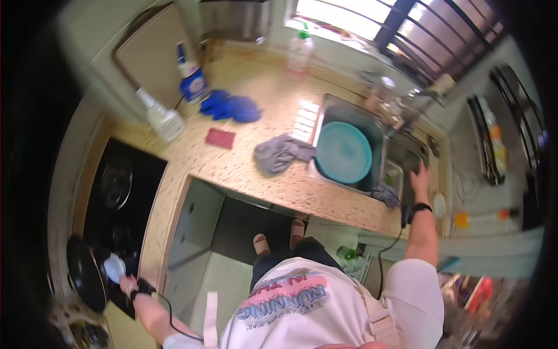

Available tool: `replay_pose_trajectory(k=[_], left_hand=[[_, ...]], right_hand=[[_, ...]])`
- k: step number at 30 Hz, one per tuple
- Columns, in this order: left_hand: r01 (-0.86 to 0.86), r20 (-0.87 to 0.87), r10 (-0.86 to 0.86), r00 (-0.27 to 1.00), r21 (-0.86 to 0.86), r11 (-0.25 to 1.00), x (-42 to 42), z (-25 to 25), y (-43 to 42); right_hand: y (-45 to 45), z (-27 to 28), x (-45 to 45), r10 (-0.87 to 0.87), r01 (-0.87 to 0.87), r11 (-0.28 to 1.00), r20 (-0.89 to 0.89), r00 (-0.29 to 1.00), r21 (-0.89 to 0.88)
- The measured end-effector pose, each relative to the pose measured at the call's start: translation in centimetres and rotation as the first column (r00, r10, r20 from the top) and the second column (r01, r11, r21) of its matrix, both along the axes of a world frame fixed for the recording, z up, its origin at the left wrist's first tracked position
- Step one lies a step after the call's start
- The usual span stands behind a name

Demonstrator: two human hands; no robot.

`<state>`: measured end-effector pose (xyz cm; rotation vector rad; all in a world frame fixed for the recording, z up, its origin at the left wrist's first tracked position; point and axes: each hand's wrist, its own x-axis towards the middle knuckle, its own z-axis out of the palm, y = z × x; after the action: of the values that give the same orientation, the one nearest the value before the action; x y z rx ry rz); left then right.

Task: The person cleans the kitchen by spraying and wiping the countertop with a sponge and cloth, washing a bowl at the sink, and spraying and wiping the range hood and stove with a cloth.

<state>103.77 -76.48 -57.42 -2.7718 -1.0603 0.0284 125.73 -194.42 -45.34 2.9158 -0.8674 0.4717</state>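
My left hand [128, 284] blurred; pale thing [114, 268] at my fingers too smeared to name, my hold on it unclear
Pan [87, 273] hides part of black hob [125, 192]
My right hand [419, 177] blurred at small sink bowl [395, 173]; can't tell whether my fingertips touch its wall; green bit [388, 181] inside too small to identify
Tap [419, 99] smeared
Label on blue spray bottle [193, 84] unreadable
Window [349, 16] and my left sleeve [181, 342] cut off by picture edges
Lower-right clutter [476, 296] too blurred to sort
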Motion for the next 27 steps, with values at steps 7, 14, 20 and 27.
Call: replay_pose_trajectory(k=[7, 14, 20, 27], left_hand=[[0.222, 0.256, 0.966, 0.044, -0.945, 0.241, 1.1, 3.0, -8.3], [0.475, -0.006, 0.839, 0.544, -0.822, -0.314, 10.8, 8.2, -29.8], [0.231, 0.155, 0.218, 0.964, -0.891, -0.390, 29.7, 12.7, -62.5], [0.022, 0.029, -0.010, 1.000, -0.891, -0.453, 38.5, 6.8, -86.8]], right_hand=[[4.1, 1.8, 4.0, -0.036, 0.055, 0.993, -0.180, 0.983, 0.105], [-4.4, 1.8, 13.7, 0.020, -0.025, 0.999, -0.231, 0.973, -0.020], [-9.6, 2.6, 19.5, 0.127, -0.158, 0.986, -0.384, 0.915, -0.052], [-12.0, 1.5, 17.8, 0.201, -0.202, 0.978, -0.404, 0.892, 0.040]])
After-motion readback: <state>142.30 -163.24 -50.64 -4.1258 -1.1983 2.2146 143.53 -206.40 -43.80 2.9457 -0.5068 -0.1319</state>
